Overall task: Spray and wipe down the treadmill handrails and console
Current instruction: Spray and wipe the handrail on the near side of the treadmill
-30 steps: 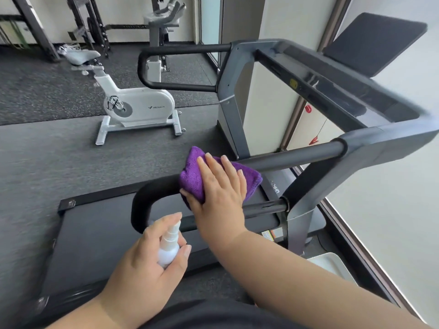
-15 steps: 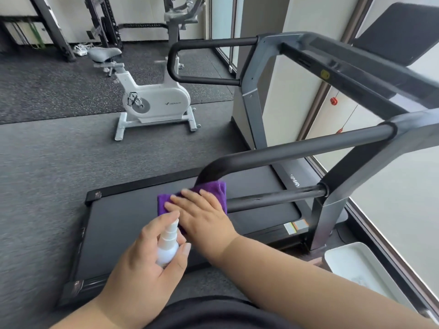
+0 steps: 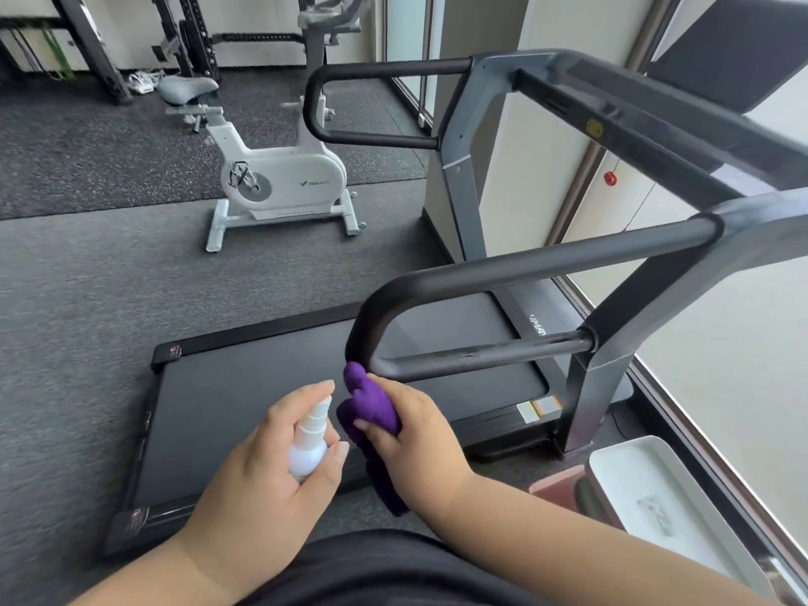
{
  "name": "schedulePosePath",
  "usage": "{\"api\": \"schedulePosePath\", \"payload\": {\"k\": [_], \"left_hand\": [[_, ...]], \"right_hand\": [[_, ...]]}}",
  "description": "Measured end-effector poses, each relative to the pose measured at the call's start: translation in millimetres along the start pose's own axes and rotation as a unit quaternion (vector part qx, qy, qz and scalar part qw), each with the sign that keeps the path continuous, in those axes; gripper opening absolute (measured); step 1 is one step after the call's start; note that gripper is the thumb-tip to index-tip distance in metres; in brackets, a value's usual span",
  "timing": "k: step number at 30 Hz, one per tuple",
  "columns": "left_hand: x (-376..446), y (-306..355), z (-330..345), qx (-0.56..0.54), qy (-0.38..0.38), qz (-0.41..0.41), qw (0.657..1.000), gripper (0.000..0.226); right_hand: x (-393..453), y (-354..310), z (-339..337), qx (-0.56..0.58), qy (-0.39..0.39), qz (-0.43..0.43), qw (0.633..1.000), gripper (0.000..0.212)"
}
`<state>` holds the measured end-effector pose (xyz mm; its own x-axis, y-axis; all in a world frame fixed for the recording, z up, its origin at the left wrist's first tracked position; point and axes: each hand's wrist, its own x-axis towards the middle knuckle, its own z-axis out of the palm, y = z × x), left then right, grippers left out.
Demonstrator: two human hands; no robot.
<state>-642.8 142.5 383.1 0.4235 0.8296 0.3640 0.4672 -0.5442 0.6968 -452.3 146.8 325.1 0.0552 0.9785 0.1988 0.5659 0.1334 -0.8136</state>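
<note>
The treadmill's near black handrail loops from the grey console frame down to a lower bar. My right hand grips a bunched purple cloth just below the rail's rounded end, apart from the rail. My left hand holds a small white spray bottle upright, index finger over its nozzle, right beside the cloth. The far handrail sits beyond the belt. The dark console screen is at the top right.
A white exercise bike stands on the grey floor behind the treadmill. A white tray lies on the floor at the lower right beside the window wall. Black rack frames line the back left.
My right hand slid the cloth down off the near handrail's curved end and bunched it in its grip. The left hand with the bottle stayed beside it. The view shifted left.
</note>
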Motion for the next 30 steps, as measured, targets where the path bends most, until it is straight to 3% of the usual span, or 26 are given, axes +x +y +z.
{"api": "schedulePosePath", "payload": {"k": [2, 5, 10, 16, 19, 22, 27, 30], "left_hand": [[5, 4, 12, 0.014, -0.016, -0.005, 1.000, 0.070], [15, 12, 33, 0.025, -0.051, -0.007, 0.998, 0.067], [43, 33, 81, 0.032, -0.111, -0.012, 0.993, 0.069], [79, 71, 140, 0.030, -0.135, -0.012, 0.990, 0.065], [91, 81, 163, 0.020, -0.131, -0.032, 0.991, 0.060], [96, 89, 176, 0.030, -0.120, -0.052, 0.991, 0.062], [94, 97, 187, 0.052, -0.099, -0.101, 0.989, 0.061], [92, 100, 187, 0.063, -0.078, -0.132, 0.986, 0.060]], "right_hand": [[-7, 1, -16, 0.087, 0.011, 0.036, 0.995, 0.016], [-16, 11, -40, 0.135, 0.042, 0.069, 0.988, 0.030], [-22, 48, -90, 0.152, 0.064, 0.096, 0.982, 0.032], [-4, 104, -183, 0.128, 0.196, 0.116, 0.965, 0.020], [16, 135, -229, 0.076, 0.215, 0.088, 0.970, 0.024], [42, 171, -263, -0.042, 0.191, 0.094, 0.976, 0.028], [68, 213, -254, -0.207, 0.001, 0.037, 0.978, 0.038], [68, 217, -235, -0.281, -0.049, 0.011, 0.958, 0.045]]}}
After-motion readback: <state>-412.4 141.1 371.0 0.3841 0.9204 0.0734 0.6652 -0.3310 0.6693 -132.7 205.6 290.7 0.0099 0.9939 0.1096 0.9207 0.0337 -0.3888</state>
